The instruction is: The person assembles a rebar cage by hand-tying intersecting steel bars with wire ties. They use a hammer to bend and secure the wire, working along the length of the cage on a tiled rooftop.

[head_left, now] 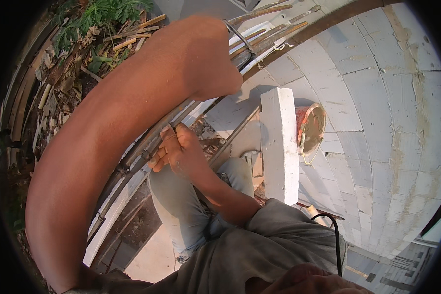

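Note:
My left arm arches across the upper left of the head view. My left hand lies at its far end over a bundle of long rusty steel bars; its fingers are hidden, so I cannot see its grip. Lower down, my right hand is closed on a steel bar, thumb at the top and fingers curled at its side. A square metal stirrup surrounds the bars beyond my left hand. Small ties or clips sit along the bars near my right hand. My bent knees in grey trousers are just beneath.
A white block stands upright at my right, with a mortar-stained red bucket beside it. A pale block wall curves along the right. Sticks, leaves and green plants cover the ground at upper left.

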### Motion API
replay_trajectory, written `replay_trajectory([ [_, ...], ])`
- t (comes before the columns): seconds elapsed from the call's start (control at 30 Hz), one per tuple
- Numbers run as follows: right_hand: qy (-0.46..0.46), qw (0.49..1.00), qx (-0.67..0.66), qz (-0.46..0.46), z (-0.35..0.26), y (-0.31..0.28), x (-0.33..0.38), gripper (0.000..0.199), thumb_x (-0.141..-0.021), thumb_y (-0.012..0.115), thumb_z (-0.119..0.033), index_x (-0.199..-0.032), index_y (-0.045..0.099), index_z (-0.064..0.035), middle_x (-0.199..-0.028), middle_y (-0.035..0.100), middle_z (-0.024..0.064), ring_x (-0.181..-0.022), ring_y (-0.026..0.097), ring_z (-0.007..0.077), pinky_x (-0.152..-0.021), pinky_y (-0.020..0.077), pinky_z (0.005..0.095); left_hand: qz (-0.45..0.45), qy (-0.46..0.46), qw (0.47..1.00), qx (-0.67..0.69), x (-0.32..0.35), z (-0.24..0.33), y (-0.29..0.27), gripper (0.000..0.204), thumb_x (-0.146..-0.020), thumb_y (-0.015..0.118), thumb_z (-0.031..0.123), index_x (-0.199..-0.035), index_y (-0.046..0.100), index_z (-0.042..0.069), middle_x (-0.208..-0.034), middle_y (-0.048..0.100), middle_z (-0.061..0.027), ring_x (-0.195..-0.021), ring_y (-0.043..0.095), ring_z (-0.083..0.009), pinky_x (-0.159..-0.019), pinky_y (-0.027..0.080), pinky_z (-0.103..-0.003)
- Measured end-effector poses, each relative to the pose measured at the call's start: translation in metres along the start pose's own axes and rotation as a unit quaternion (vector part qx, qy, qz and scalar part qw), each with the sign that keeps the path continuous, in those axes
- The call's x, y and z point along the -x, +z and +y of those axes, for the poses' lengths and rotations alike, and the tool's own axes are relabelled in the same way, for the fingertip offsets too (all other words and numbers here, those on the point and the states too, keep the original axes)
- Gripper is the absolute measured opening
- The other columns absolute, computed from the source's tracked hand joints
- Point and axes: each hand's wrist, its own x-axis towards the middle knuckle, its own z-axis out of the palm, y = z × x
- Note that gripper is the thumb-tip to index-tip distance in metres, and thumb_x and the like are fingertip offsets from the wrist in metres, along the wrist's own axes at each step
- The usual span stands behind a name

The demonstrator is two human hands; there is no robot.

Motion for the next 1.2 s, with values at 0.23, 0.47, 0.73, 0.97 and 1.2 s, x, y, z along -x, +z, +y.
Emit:
replay_trajectory([
  [0.23,-0.022,1.0,-0.02,0.006,0.01,0.001,-0.002,0.039,-0.102,0.045,-0.032,-0.088,0.045,0.0037,-0.06,0.054,0.0112,-0.048,0.061,0.0179,-0.045,0.0494,0.028,0.001,-0.001,0.999,0.041,0.002,-0.008,0.004,0.031,-0.061,0.057,0.013,-0.074,0.06,-0.015,-0.07,0.06,-0.0332,-0.07,0.063,-0.0456,-0.07,0.052,-0.046],
  [0.47,-0.029,0.999,0.022,-0.019,0.008,-0.002,-0.003,0.034,-0.103,0.042,-0.028,-0.093,0.045,0.0042,-0.066,0.059,0.0134,-0.051,0.062,0.0177,-0.048,0.0519,0.0282,-0.035,-0.04,0.999,-0.011,-0.003,-0.001,-0.002,0.036,-0.062,0.06,0.019,-0.075,0.057,-0.015,-0.067,0.059,-0.0299,-0.065,0.062,-0.0416,-0.069,0.051,-0.045],
  [0.73,-0.056,0.995,0.071,-0.036,-0.01,-0.007,0.007,0.04,-0.103,0.041,-0.029,-0.083,0.044,0.005,-0.059,0.059,0.0171,-0.053,0.067,0.0229,-0.048,0.0525,0.0323,-0.029,-0.036,0.998,-0.042,0.001,0.019,-0.015,0.056,-0.065,0.069,0.027,-0.1,0.056,-0.016,-0.087,0.064,-0.0323,-0.085,0.066,-0.0411,-0.08,0.05,-0.042],
  [0.97,-0.115,0.986,0.076,-0.094,-0.007,-0.013,0.0,0.05,-0.103,0.039,-0.026,-0.064,0.048,0.0023,-0.055,0.062,0.0145,-0.054,0.068,0.0231,-0.05,0.0528,0.0344,-0.006,-0.042,0.999,-0.003,-0.004,0.013,-0.014,0.04,-0.066,0.073,0.024,-0.087,0.056,-0.005,-0.074,0.06,-0.011,-0.068,0.055,-0.0212,-0.065,0.047,-0.034],
  [1.2,-0.124,0.984,0.088,-0.092,-0.007,-0.018,0.001,0.051,-0.1,0.042,-0.027,-0.061,0.053,0.0038,-0.055,0.063,0.0147,-0.053,0.067,0.0244,-0.056,0.0532,0.0373,-0.013,-0.081,0.995,-0.055,-0.005,0.019,-0.008,0.032,-0.068,0.07,0.018,-0.088,0.059,-0.005,-0.074,0.061,-0.0093,-0.066,0.053,-0.0168,-0.065,0.045,-0.033],
])
